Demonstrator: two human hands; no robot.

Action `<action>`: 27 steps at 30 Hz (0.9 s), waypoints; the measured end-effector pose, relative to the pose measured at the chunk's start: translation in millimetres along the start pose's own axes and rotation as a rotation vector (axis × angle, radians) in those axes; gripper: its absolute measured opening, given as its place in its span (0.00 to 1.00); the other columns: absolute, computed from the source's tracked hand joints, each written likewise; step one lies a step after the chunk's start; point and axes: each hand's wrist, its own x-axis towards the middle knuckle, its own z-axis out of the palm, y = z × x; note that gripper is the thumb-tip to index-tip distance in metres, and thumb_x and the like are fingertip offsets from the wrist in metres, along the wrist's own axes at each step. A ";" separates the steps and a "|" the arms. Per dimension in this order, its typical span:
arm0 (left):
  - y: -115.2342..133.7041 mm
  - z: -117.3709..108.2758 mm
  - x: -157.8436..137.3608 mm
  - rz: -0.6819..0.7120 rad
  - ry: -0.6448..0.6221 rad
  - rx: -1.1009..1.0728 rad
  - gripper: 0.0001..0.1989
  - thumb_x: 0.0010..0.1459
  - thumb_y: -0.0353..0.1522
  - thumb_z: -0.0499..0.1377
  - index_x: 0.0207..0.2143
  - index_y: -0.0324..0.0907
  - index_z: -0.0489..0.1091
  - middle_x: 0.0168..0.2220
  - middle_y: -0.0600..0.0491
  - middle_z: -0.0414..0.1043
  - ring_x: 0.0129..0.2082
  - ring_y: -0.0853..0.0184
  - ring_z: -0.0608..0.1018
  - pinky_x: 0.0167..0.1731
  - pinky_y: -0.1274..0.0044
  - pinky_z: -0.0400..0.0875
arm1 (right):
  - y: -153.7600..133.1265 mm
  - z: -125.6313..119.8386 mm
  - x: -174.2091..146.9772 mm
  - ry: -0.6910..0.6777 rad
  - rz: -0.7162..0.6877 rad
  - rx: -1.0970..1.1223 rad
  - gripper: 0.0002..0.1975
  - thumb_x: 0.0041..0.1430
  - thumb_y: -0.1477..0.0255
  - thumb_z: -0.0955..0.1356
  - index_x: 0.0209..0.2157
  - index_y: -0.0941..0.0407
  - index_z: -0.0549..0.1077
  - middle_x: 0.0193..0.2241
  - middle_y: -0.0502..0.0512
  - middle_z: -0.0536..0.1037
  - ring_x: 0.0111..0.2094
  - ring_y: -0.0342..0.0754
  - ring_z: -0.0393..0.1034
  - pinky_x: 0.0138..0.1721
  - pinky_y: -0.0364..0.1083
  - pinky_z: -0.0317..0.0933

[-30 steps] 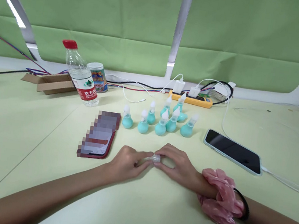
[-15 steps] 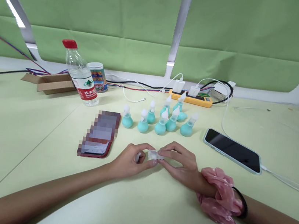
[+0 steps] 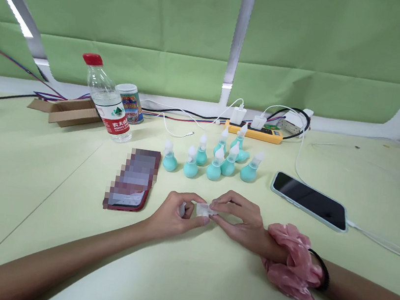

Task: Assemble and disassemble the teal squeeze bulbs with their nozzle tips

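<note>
Between my two hands is a small translucent white piece (image 3: 202, 209), its exact kind too small to tell. My left hand (image 3: 175, 214) pinches its left end with thumb and forefinger, and another whitish piece (image 3: 182, 210) is tucked in the curled fingers. My right hand (image 3: 240, 219) grips the right end between thumb and fingertips, hiding part of it. Just beyond the hands stand several turquoise squeeze bulbs with clear necks and white tips, the nearest bulb (image 3: 214, 171) upright. A turquoise bulb (image 3: 242, 156) behind them lies on its side.
A red-cased phone (image 3: 132, 180) lies left of my hands; a charging phone (image 3: 310, 200) lies right. Farther back are a water bottle (image 3: 107, 102), a can (image 3: 130, 103), a cardboard box (image 3: 74, 113) and a yellow power strip (image 3: 253, 132) with cables.
The fingertips have shifted slightly on the translucent piece, and its left end sits a little differently. Both hands keep their hold; the bulbs have not moved.
</note>
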 end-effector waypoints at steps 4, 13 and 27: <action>1.1 0.7 -1.2 0.000 -0.028 0.009 0.14 0.48 0.39 0.56 0.32 0.37 0.69 0.13 0.63 0.47 0.15 0.78 0.50 0.16 0.82 0.43 | -0.5 0.4 0.6 -0.018 0.011 0.000 0.12 0.48 0.81 0.66 0.35 0.54 0.70 0.27 0.52 0.68 0.28 0.41 0.66 0.26 0.40 0.63; 7.5 -8.0 1.2 -0.044 0.054 -0.273 0.20 0.42 0.27 0.57 0.42 0.41 0.61 0.29 0.57 0.57 0.23 0.76 0.60 0.23 0.82 0.57 | -5.7 -1.4 4.5 -0.081 0.099 -0.033 0.09 0.49 0.74 0.66 0.36 0.56 0.69 0.26 0.52 0.72 0.27 0.43 0.67 0.27 0.42 0.63; 7.0 -12.0 2.5 -0.122 -0.173 -0.239 0.13 0.54 0.39 0.51 0.38 0.39 0.62 0.27 0.57 0.59 0.19 0.77 0.61 0.19 0.82 0.58 | -5.9 -0.8 9.4 -0.160 0.312 0.080 0.06 0.49 0.74 0.66 0.33 0.58 0.70 0.22 0.50 0.71 0.23 0.41 0.64 0.26 0.41 0.61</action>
